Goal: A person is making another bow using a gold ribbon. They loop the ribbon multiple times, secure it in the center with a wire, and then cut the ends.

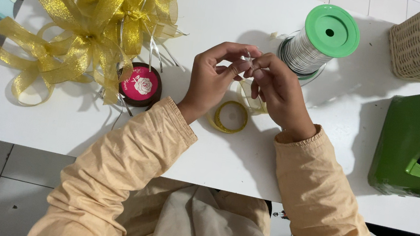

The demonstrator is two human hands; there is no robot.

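both hands meet above the white counter: left hand and right hand pinch a thin silver wire between fingertips, beside the green-capped wire spool.

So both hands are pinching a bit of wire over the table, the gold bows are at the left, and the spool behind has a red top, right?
Not quite: the spool has a green top, not red, as the head view shows. The rest holds: both the left hand and right hand pinch the wire, and the gold bows lie at the left.
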